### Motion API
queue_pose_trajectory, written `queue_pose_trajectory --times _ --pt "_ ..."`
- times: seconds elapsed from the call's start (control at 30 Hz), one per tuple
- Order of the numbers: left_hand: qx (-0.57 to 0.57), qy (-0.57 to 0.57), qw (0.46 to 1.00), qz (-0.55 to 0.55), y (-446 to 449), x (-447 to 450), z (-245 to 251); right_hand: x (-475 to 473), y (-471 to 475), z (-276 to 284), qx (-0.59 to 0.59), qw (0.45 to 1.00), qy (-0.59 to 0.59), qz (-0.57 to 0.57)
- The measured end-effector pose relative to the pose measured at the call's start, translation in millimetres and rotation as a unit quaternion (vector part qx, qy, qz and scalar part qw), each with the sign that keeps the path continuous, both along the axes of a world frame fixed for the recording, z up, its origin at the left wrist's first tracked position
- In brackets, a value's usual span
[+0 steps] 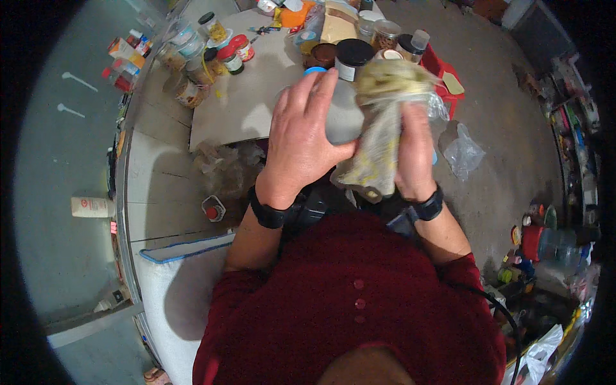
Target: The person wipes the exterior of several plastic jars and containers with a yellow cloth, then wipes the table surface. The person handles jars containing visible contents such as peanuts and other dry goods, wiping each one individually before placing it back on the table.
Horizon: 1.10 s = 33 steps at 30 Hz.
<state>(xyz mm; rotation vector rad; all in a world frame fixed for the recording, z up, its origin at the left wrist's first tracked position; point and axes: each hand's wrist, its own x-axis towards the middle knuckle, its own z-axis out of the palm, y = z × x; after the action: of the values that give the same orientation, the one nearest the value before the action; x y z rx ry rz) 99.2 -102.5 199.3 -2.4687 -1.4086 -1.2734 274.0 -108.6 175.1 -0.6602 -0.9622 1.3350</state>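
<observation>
A yellowish-green and white cloth hangs in my right hand, bunched at its top and blurred by motion. My left hand is held palm down to the left of it, thumb spread from the fingers. The left thumb reaches the cloth's edge; whether it presses on it I cannot tell. Behind the left hand shows a smooth grey round surface, partly covered by hand and cloth. Just past the left fingertips are a blue lid and a jar with a black lid.
The pale table carries red-lidded jars, several food jars and an orange packet. A red plastic stool stands at its right. A clear plastic bag lies on the floor. A white cushioned seat is at my left.
</observation>
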Motion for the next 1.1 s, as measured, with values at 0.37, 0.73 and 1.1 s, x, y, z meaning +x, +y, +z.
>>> queue_pose_trajectory --times 0.37,0.73,1.1 --pt "-0.026 0.029 0.996 -0.080 -5.0 3.6 -21.7 -14.0 5.2 -34.1 0.155 0.936 -0.312 -0.051" --pt "-0.225 -0.615 0.756 0.002 41.6 -69.7 -151.5 -9.3 65.5 -127.2 -0.321 0.927 0.087 0.175" --pt "-0.271 -0.701 0.656 0.070 162.8 -105.2 -216.6 -75.0 136.9 -185.2 -0.057 0.858 -0.502 0.092"
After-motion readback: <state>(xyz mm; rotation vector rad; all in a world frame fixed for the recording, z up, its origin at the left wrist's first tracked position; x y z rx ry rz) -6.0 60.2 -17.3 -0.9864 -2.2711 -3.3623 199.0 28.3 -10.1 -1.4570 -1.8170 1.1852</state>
